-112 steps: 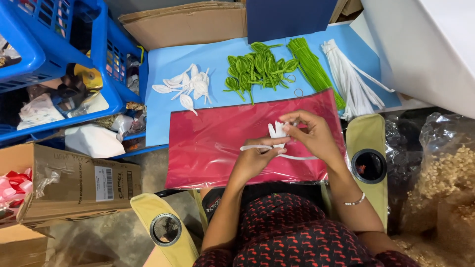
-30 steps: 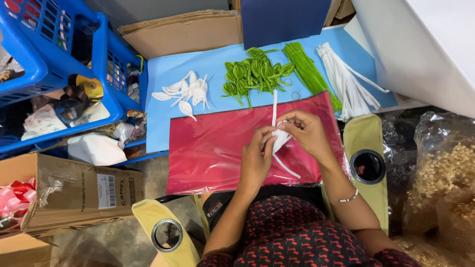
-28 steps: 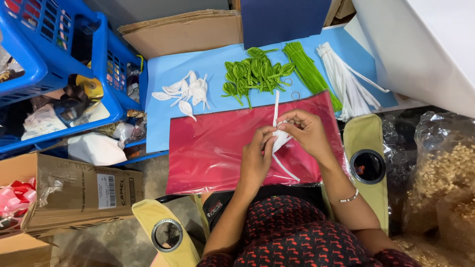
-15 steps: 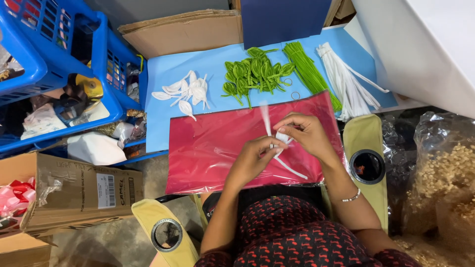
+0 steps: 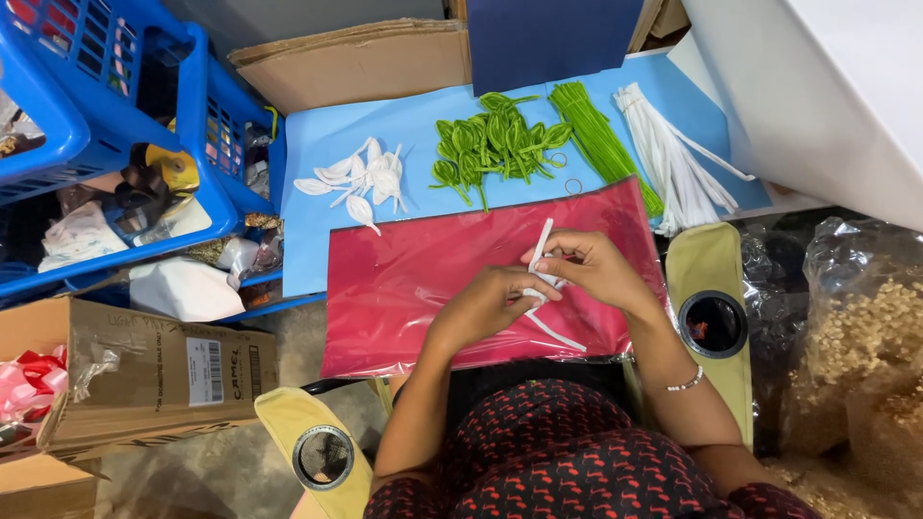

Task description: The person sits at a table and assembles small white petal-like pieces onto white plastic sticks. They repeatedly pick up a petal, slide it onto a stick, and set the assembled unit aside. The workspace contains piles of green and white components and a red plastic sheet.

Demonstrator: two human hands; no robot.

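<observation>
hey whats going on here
A seated person is working a white strip with both hands over a red sheet. The left hand and right hand pinch it together. Behind, on a blue sheet, lie white petals, green leaves, green stems and more white strips.

— The red sheet (image 5: 423, 288) on the lap looks like glossy plastic film, wrinkled and catching light. The white strip (image 5: 541, 252) between the fingers?

— Matt, papery or fuzzy; hard to tell which. The blue sheet (image 5: 317, 192) beneath is smooth matt paper.

— The crates (image 5: 207, 125)?

— Hard blue plastic, slightly shiny. The box (image 5: 144, 375) is rough brown cardboard.
</observation>
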